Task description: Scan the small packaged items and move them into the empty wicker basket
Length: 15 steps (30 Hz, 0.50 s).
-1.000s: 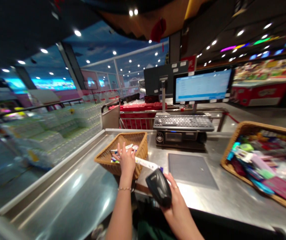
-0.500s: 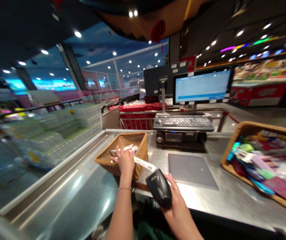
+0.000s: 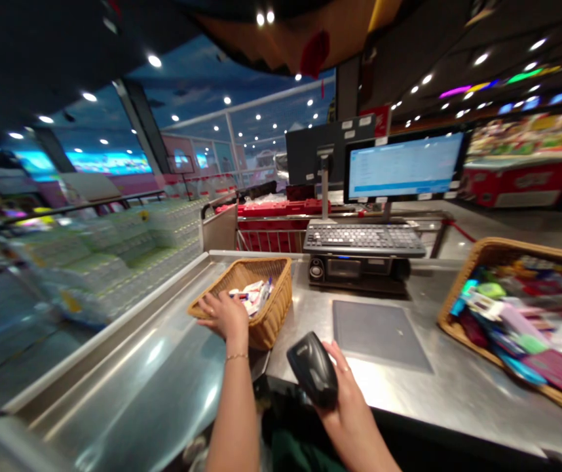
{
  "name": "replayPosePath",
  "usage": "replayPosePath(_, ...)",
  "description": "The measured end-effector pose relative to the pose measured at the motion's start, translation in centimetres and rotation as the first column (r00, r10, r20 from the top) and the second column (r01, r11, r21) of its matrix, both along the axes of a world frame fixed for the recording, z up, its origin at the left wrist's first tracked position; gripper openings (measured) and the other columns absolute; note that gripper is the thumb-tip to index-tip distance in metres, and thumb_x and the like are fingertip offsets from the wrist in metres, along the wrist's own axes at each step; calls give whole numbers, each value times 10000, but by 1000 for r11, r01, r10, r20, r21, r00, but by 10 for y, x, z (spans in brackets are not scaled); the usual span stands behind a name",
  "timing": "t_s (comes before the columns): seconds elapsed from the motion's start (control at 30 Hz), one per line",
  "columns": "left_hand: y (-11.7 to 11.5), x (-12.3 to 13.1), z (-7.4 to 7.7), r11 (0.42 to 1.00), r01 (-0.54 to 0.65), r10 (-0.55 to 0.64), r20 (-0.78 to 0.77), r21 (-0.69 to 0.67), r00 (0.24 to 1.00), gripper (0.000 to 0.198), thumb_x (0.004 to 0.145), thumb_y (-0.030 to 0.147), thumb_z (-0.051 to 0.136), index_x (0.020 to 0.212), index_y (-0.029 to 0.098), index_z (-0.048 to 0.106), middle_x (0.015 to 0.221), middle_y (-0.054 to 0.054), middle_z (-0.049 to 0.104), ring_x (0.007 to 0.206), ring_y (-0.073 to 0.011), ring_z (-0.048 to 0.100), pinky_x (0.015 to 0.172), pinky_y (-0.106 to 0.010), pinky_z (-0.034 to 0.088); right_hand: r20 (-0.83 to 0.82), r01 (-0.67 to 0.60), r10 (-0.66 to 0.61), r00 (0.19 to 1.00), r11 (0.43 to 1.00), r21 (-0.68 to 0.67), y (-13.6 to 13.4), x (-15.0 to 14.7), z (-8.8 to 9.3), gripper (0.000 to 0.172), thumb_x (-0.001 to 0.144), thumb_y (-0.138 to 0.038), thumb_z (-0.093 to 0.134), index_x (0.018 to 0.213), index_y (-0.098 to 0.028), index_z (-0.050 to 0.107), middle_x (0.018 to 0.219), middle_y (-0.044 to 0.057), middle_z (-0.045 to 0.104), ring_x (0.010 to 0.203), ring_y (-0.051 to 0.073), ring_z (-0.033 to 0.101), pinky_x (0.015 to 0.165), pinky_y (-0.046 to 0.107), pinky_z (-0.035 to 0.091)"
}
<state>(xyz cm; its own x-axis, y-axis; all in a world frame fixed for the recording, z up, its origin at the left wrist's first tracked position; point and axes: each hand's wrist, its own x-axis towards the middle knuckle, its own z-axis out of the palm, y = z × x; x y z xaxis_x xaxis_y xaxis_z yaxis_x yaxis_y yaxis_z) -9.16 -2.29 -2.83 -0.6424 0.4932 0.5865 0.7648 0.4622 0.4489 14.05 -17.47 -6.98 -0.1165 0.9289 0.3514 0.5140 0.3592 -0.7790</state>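
Observation:
My left hand (image 3: pixel 223 314) rests on the near rim of a small wicker basket (image 3: pixel 271 318), fingers spread, holding nothing. Inside the basket lie several small packaged items (image 3: pixel 251 294), white with red and blue. My right hand (image 3: pixel 344 400) is closed around a black handheld barcode scanner (image 3: pixel 313 368), held low over the front edge of the steel checkout counter (image 3: pixel 409 387).
A flat grey scanner plate (image 3: pixel 376 334) is set into the counter. Behind it stand a keyboard (image 3: pixel 363 239) and a lit screen (image 3: pixel 403 167). A large wicker basket (image 3: pixel 477 259) of colourful packets sits at right. A steel chute (image 3: pixel 128 367) runs at left.
My left hand let go of the long white packet, which now lies in the small basket. The hand drew back to the basket's near rim. The scanner hand stayed put.

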Motion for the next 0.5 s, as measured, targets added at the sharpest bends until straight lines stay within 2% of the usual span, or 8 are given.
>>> replayPosePath(0.33, -4, 2, 8, 997, 73, -73, -8, -30, 997, 281, 855, 261, 483, 1056, 137, 635, 1379, -230, 445, 1392, -406, 259, 995, -775, 251, -39, 24, -23, 999, 999, 32, 1, 1, -6, 590, 783, -127, 528, 1361, -228, 467, 1499, 121, 400, 1435, 313, 294, 1142, 577, 292)
replayPosePath(0.5, -12, 21, 14, 986, 169, -169, -50, -4, 984, 318, 880, 284, 467, 1100, 125, 633, 1427, -230, 403, 1403, -398, 241, 1029, -754, 224, -101, 93, -84, 991, 992, 85, -2, -1, -9, 568, 772, -116, 510, 1332, -212, 494, 1467, 125, 439, 1422, 310, 324, 1138, 557, 310)
